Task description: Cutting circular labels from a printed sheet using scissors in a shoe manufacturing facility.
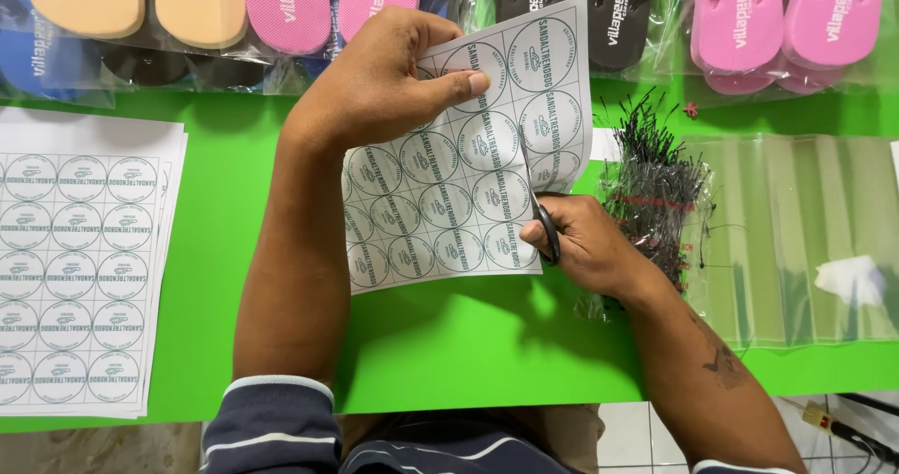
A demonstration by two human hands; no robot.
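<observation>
right, left hand (379, 85) pinches the sticker sheet (459, 170), right hand (585, 244) grips scissors (543, 221) mid-cut; floppy paper could sag and the blade might clip a round label.

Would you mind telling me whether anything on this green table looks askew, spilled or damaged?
Nothing stands out. The left hand holds the label sheet while the right hand cuts it with scissors. The paper stack lies flat, and the black ties sit loosely bunched beside clear bags.
</observation>
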